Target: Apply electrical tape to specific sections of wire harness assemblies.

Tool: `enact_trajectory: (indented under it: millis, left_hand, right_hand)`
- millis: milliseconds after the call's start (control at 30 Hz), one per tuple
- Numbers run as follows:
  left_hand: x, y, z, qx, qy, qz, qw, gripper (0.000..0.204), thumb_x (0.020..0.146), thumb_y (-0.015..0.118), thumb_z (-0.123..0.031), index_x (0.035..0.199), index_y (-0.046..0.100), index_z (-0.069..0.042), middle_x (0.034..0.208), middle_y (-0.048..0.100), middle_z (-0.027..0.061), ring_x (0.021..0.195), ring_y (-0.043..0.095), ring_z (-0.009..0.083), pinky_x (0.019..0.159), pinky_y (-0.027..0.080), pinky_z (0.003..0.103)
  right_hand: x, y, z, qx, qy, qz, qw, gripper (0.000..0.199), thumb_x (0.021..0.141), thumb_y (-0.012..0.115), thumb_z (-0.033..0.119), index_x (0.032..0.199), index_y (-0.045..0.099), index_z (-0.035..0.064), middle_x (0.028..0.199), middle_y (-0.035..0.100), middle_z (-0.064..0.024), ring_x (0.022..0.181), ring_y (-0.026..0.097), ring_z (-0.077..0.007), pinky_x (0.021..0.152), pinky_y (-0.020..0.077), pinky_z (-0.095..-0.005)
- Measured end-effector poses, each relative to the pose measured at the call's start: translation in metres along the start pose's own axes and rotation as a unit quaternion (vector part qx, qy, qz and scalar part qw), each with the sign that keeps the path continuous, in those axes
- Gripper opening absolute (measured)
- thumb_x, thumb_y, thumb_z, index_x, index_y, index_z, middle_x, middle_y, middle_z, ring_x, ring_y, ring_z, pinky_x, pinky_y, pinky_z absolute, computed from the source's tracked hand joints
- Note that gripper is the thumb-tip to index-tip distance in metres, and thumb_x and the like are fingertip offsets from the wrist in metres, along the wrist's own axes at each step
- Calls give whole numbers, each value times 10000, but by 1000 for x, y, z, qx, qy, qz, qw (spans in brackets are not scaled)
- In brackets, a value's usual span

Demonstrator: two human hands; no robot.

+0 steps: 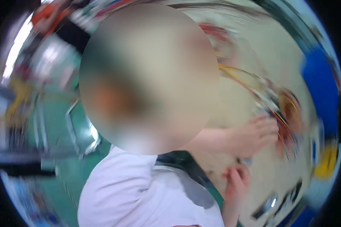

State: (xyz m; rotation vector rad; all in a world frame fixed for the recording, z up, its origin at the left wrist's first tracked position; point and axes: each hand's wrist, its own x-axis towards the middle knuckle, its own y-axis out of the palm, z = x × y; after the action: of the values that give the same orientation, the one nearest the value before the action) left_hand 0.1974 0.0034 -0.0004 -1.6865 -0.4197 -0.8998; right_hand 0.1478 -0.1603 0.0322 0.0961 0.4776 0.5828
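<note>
Motion blur smears the picture. My left hand (255, 134) reaches across the pale tabletop (235, 102), fingers stretched out and their tips at a bundle of thin wires (282, 117) in red, yellow, black and white. Whether it touches the wires cannot be made out. Just below it is my right hand (236, 179), with its fingers curled in. Any object in those fingers is too smeared to name. Between the two hands lies a small greyish thing (246, 161). Yellow strands (240, 72) of the wiring run up and left across the table.
A dark-and-silver tool (266, 206) lies at the table's lower right, by a black elongated thing (290, 197). Beyond the right edge are a blue panel (321, 94) and a yellow object (326, 162). A metal frame (70, 125) stands on the green floor. A blurred disc covers the upper middle.
</note>
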Motion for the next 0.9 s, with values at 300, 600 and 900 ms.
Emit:
enact_trajectory:
  millis: [300, 600, 900]
  left_hand:
    - [-428, -213, 147, 389, -539, -90, 742, 261, 619, 487, -26, 878, 522, -18, 945, 502, 163, 957, 444, 316, 835, 351, 408]
    - [-520, -236, 236, 421, -600, 416, 538, 210, 754, 447, -204, 857, 561, -60, 1057, 490, 106, 1164, 324, 285, 891, 278, 507]
    - [-529, -293, 215, 206, -662, 302, 654, 207, 761, 426, -169, 859, 521, -15, 734, 578, 178, 632, 561, 295, 592, 444, 373]
  right_hand:
    - [18, 75, -10, -113, 156, 158, 969, 88, 768, 499, 14, 851, 511, -13, 811, 537, -119, 736, 509, -182, 708, 415, -287]
    - [46, 138, -26, -124, 206, 138, 961, 89, 789, 512, 52, 856, 496, -4, 833, 505, -117, 723, 478, -162, 678, 389, -255]
    - [27, 156, -46, -183, 196, 141, 953, 69, 730, 451, -21, 787, 489, -21, 734, 514, -113, 637, 511, -161, 591, 418, -258]
